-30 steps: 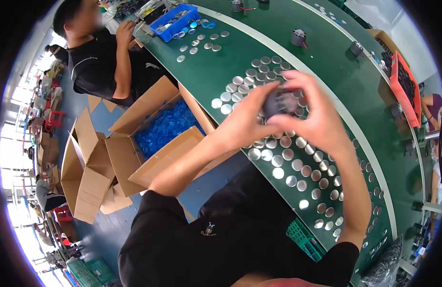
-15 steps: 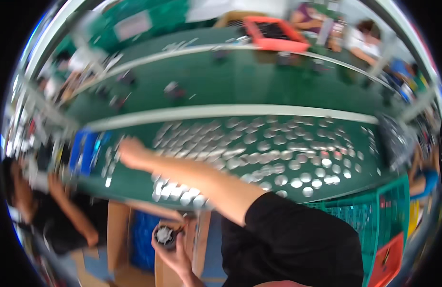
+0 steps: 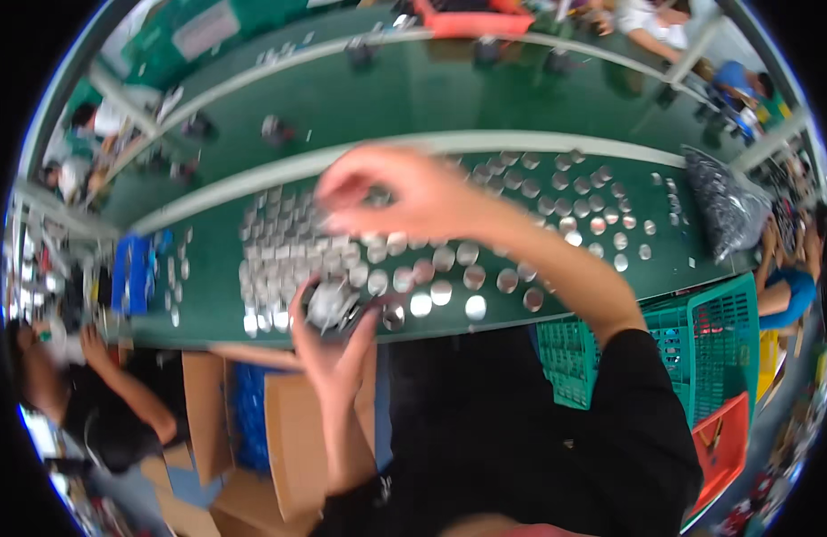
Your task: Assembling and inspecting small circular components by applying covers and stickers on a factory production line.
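Observation:
My left hand (image 3: 328,362) is closed round a black-and-silver motor-like part (image 3: 331,304), held just above the bench's near edge. Its fingers and thumb grip the sides, with the pale metal face showing between them. Beyond it and to the right, my right hand (image 3: 391,192) hangs over the bench with its fingers curled together. Motion blur hides whatever may be between those fingertips. Many round silver discs (image 3: 474,307) lie in rows on the green bench top (image 3: 216,295) under and around both hands.
A blue bin (image 3: 131,276) stands at the bench's left end, a grey plastic bag (image 3: 727,210) at its right. Below are cardboard boxes (image 3: 292,438) and a green crate (image 3: 722,345). Past a pale rail, similar parts sit on a green belt (image 3: 413,98). A co-worker (image 3: 109,394) sits left.
My right hand has moved from the far left of the bench toward the middle. My left hand has risen with the motor-like part from above the box to the bench edge. The view has shifted.

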A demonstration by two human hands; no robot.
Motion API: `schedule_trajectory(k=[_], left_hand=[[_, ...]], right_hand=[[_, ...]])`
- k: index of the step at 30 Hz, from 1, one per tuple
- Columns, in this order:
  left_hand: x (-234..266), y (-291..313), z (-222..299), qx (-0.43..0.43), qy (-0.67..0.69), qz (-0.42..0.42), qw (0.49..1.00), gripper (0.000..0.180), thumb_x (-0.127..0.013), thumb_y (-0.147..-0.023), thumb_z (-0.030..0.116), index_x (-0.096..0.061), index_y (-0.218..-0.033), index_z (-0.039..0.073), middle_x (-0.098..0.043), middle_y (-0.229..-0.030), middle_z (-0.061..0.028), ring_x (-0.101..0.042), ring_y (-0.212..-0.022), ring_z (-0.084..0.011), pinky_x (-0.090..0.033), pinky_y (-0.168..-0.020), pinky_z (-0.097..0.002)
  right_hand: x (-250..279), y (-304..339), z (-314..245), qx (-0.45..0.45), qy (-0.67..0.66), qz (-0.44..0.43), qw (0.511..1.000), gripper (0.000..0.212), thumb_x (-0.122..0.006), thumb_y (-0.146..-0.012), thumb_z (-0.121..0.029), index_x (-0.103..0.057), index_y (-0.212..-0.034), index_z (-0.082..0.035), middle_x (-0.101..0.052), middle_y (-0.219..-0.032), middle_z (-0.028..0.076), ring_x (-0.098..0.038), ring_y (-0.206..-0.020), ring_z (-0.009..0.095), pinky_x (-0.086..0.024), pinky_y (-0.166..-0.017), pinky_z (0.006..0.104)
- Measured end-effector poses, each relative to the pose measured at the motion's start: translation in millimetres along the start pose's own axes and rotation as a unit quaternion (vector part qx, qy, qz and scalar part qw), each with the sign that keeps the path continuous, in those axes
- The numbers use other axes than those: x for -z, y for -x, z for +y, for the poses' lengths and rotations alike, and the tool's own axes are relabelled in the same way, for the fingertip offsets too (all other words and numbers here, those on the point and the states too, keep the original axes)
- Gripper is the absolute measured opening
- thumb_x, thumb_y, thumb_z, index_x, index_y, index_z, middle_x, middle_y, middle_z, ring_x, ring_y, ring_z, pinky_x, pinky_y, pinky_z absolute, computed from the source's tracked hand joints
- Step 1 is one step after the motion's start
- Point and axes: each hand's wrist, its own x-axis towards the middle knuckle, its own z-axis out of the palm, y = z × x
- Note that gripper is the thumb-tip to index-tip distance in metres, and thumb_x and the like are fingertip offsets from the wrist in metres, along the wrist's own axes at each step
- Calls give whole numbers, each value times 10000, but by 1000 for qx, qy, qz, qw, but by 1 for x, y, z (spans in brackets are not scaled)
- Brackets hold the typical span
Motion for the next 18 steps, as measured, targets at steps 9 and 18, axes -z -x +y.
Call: schedule_trajectory(k=[9,18], left_hand=[[-85,-8,-1,-127,25,-159,979,783,-872,-664,92,-464,-1330,41,-564,-1204,-127,-603,-1088,-241,-488,-937,-350],[-90,-6,-5,-104,-8,-197,975,767,-840,-649,80,-472,-1321,57,-563,-1193,-133,-603,-1071,-268,-482,-918,-371]], right_hand=[[40,108,-48,68,102,97,988,366,-797,-708,-53,-675,-1053,-37,-627,-1141,122,-619,-952,203,-502,-793,304],[41,119,-36,36,154,39,987,454,-834,-673,-92,-647,-1083,-34,-547,-1243,150,-556,-1111,256,-451,-937,366]])
